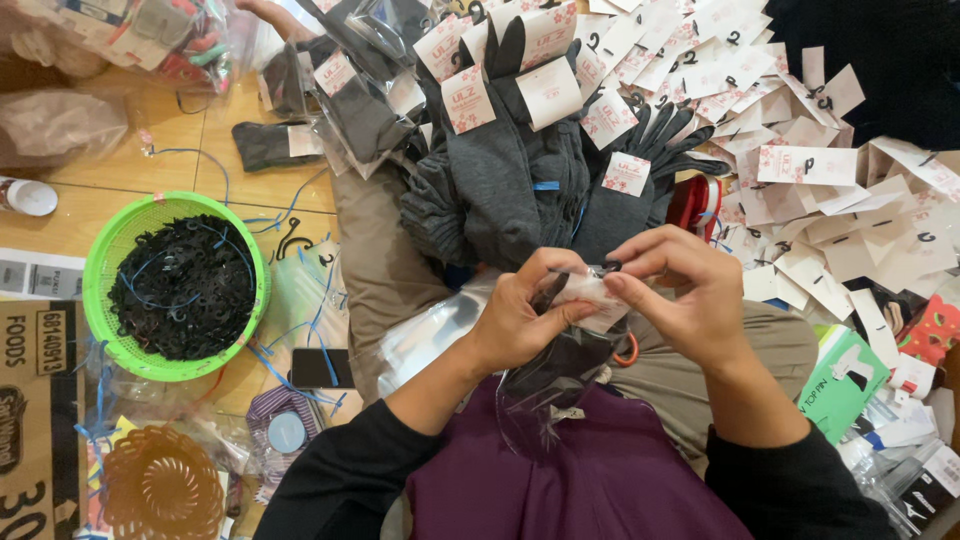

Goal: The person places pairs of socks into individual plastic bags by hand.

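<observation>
Holding a dark sock pair (565,350) inside a clear plastic sleeve (545,395), the person works above their lap. The left hand (520,320) has its grip pinched on the top of the sleeve and the white card label (592,295), and the right hand (680,300) has its grip narrowed on the same label edge from the other side, fingers touching the left hand's.

As a judgement, the work looks well under way but far from over. Just beyond the hands lies a pile of grey socks with labels (520,170), not bagged as far as can be seen, while a few bagged pairs (360,100) lie further left. A wide heap of loose card labels (840,190) spreads to the right, and a green basket (100,270) of small black hooks (180,290) sits on the wooden floor (230,170) to the left, near a dark phone (320,368).

Whether the sleeve is sealed is hidden by the fingers. The sock's lower end blurs against the purple clothing. Another person's hand at the top edge is cut off.
</observation>
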